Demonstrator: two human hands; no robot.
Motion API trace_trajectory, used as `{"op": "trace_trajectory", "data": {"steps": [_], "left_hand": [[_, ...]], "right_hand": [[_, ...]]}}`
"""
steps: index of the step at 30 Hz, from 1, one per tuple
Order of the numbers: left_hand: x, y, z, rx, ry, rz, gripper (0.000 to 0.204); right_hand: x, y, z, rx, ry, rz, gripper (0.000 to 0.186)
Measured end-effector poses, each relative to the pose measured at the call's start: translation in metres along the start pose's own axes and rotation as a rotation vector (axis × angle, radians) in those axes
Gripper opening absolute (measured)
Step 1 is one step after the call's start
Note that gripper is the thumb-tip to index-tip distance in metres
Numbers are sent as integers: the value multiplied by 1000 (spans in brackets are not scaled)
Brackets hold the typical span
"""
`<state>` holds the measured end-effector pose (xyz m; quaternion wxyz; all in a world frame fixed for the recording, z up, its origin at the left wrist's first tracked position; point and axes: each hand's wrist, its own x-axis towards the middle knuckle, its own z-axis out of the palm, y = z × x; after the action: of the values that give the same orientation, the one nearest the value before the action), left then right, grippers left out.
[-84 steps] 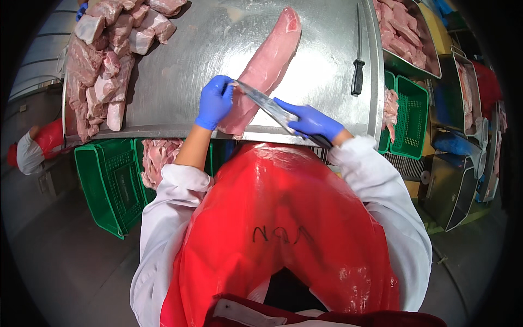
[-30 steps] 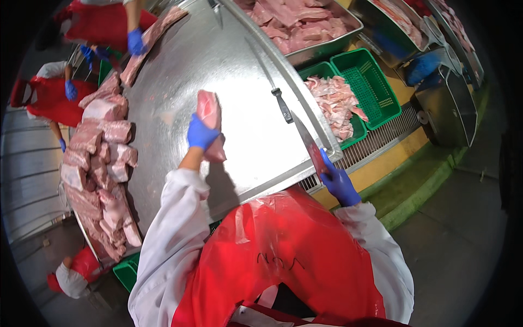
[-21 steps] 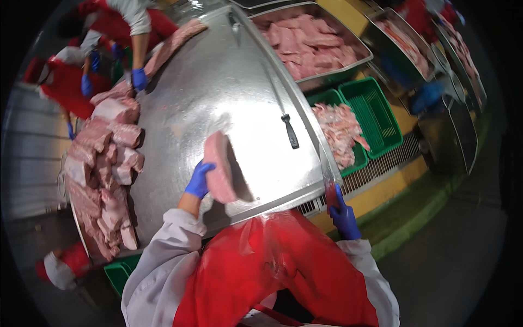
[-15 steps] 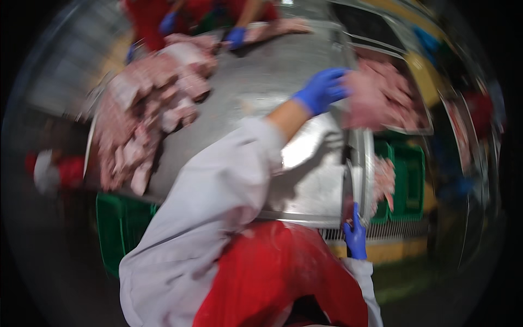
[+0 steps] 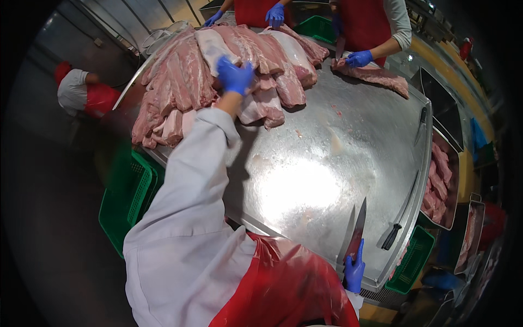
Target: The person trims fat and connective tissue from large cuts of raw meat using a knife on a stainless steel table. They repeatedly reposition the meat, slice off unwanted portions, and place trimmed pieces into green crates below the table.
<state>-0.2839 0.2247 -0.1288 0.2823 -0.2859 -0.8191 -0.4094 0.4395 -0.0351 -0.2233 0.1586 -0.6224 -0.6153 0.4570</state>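
Note:
My left hand, in a blue glove, reaches far across the steel table and rests on top of a pile of raw pink meat slabs. Whether its fingers grip a slab I cannot tell. My right hand, also blue-gloved, stays at the near table edge and holds a knife by the handle, its long blade pointing up and away over the metal. My white sleeve and red apron fill the lower part of the view.
A sharpening steel with a black handle lies at the right rim. A second person's gloved hands work a meat strip at the far side. Green crates stand below the table on the left, meat trays on the right.
My left arm swung from the meat piece it carried near me out to the big pile at the far left. My right hand stayed at the table edge with the knife.

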Motion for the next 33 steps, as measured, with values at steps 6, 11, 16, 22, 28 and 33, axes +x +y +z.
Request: {"op": "trace_trajectory", "data": {"steps": [6, 11, 16, 22, 28, 33], "left_hand": [[162, -39, 28, 473, -669, -207, 99], [177, -68, 89, 446, -784, -153, 90], [196, -106, 77, -158, -664, -402, 82], [123, -123, -58, -1018, -1078, -672, 73], [-32, -34, -187, -1407, -1269, -507, 86], [-157, 38, -219, -1573, -1605, -761, 91]], "right_hand": [[0, -63, 39, -113, 4, -63, 75], [-17, -108, 54, -132, 55, 87, 74], [-49, -82, 66, -124, 139, 58, 73], [-78, -50, 62, 30, 150, 195, 72], [-60, -2, 23, -184, 162, -53, 72], [-42, 7, -21, -116, 182, -116, 74]]}}
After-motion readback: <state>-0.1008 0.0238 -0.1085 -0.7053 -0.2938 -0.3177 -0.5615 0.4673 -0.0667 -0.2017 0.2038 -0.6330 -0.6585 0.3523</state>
